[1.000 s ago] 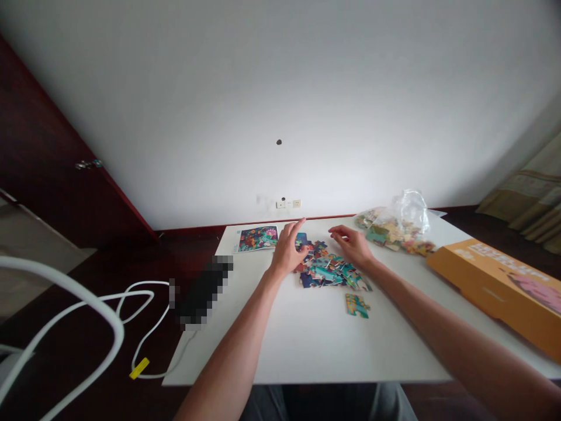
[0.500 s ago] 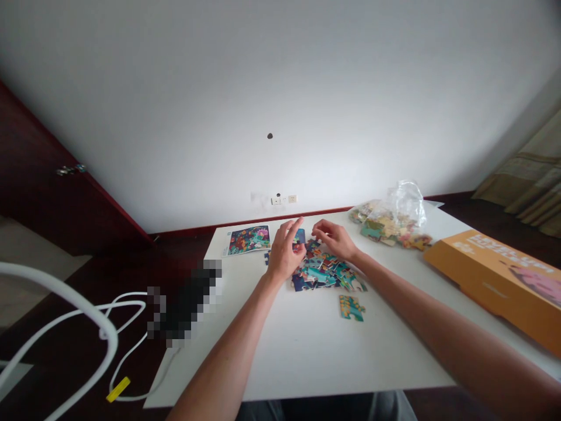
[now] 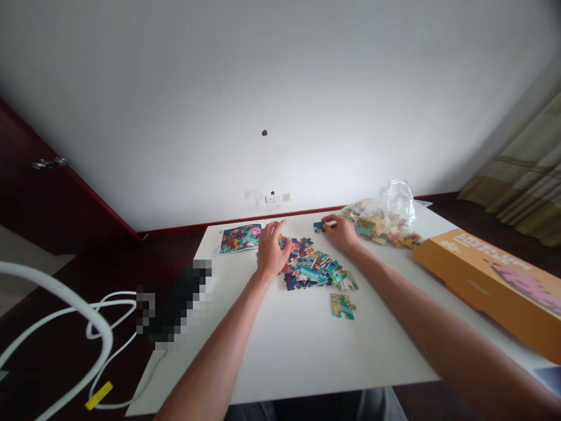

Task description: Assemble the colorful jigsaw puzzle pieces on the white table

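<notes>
Left hand (image 3: pixel 272 251) is half curled, fingers arched, with the fingertips at the upper-left edge of the jigsaw pile (image 3: pixel 313 269); no held piece is visible. Right hand (image 3: pixel 342 234) is partly open, palm down, fingers reaching left. Its fingertips touch a small dark blue piece (image 3: pixel 319 227) lying just above the pile; cannot tell whether the piece is gripped or only touched. The pile lies loose and overlapping near the middle of the white bench (image 3: pixel 289 345), between the hands and slightly below them in view. A joined block of pieces (image 3: pixel 342 306) lies apart, nearer the person. A picture card (image 3: pixel 239 239) lies flat at the far-left area of the bench, just beside the left hand. A clear plastic bag (image 3: pixel 385 219) holding more pieces sits just beside the right hand, at the far edge. An orange box (image 3: pixel 486 286) lies flat at the right edge, partly overhanging. A white cable (image 3: pixel 109 345) lies on the floor left of the bench.
</notes>
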The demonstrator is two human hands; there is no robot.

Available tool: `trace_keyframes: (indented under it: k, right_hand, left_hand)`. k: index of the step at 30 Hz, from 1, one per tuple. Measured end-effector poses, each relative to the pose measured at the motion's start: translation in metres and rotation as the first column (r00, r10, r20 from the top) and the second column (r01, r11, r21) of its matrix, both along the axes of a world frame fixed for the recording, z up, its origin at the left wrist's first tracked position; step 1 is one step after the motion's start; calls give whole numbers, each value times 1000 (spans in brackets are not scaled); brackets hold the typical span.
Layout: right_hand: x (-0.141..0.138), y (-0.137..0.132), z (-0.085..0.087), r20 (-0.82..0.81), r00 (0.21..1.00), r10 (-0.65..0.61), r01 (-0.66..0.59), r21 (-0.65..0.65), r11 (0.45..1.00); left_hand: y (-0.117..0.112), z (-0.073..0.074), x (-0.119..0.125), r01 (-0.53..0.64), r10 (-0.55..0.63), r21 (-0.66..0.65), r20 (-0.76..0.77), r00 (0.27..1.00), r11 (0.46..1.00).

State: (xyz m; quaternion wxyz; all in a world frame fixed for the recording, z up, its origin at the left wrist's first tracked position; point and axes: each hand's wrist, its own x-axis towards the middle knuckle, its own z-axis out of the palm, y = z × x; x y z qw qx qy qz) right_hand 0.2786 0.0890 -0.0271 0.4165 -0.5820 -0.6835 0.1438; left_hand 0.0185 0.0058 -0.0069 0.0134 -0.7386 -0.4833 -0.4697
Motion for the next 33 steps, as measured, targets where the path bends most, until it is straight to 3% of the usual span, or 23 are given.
trace_keyframes:
  k: [4,14,21,28,33]
  right_hand:
    - [-8,-10,3,157,988,-7,-7,94,996]
    - [-4,-9,2,321,934,159,-177,27,984]
    - [-10,-17,15,268,951,155,-179,67,982]
    - [-27,-31,23,180,925,335,-324,-85,942]
    - [-24,-30,21,114,915,386,-375,-106,921]
  left_hand:
    - [1,-2,-2,-43,43,-2,11,999,999]
    - [1,-4,-3,-99,99,-30,15,995,995]
    - [2,-7,-2,-78,76,-45,-41,996,996]
    - [-1,-6,1,75,-103,-170,-164,981,983]
    - [-6,-6,3,67,-139,-260,-270,953,963]
